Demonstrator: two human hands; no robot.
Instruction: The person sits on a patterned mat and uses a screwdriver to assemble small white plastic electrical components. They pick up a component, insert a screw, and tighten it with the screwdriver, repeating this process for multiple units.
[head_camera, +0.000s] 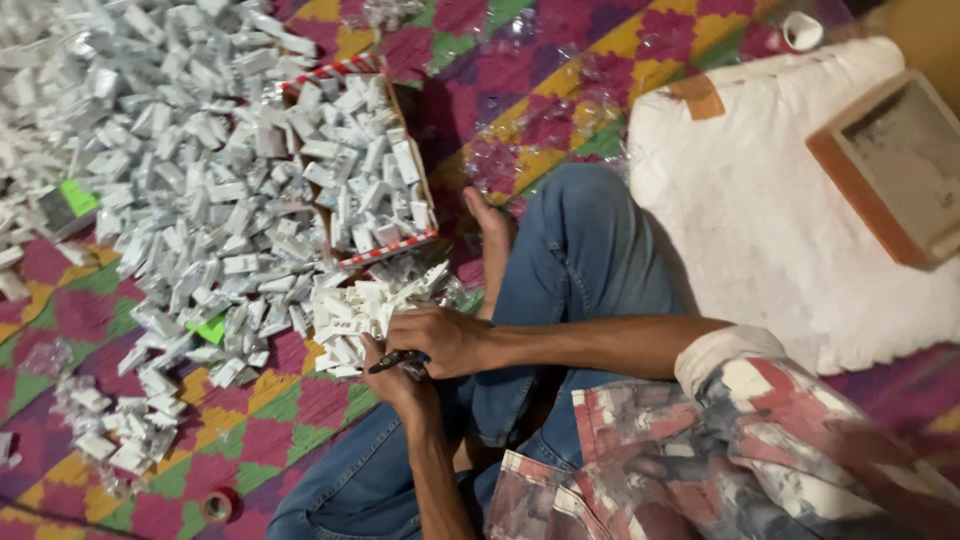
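Both hands, left (400, 378) and right (440, 338), clamp a dark tool (393, 361) (beside the white packets (350, 315)).

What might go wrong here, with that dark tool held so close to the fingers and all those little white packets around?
The dark tool sits between both hands: the left hand grips it, the right hand lies just above, so a slip might nick a finger. The stack of packets leans loosely by the knee and could topple. The bare foot touches the full box and might nudge it.

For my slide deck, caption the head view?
Both hands grip a dark tool beside heaped small white boxes on a patterned mat.
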